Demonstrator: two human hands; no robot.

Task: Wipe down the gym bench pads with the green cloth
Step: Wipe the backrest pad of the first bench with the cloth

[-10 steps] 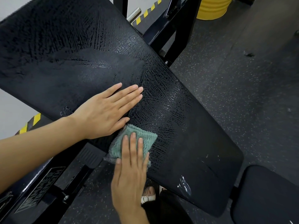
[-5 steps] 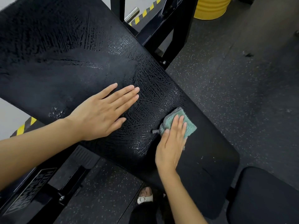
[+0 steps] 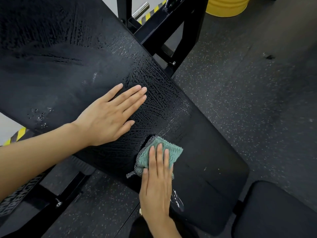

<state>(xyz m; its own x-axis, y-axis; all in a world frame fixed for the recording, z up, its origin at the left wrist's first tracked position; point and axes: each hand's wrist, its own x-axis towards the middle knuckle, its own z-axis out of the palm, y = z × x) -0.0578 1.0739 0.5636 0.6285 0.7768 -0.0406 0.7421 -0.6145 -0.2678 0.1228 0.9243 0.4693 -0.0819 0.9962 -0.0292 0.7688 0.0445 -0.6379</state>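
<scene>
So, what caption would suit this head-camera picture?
Right hand presses green cloth on the streaked bench pad; left hand rests flat alongside.

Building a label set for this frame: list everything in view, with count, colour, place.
back pad: 1, black, wet-streaked, diagonal across centre
seat pad: 1, black, bottom right
green cloth: 1, green, on back pad under right fingers
bench frame: 1, black, behind back pad, top centre
metal bar: 1, silver, top centre
drum: 1, yellow, top right
hazard stripes: 2 patches, yellow-black, left edge and top centre
floor: 1, dark speckled, right and bottom
left hand: 1, bare, flat on back pad
right hand: 1, bare, pressing green cloth
</scene>
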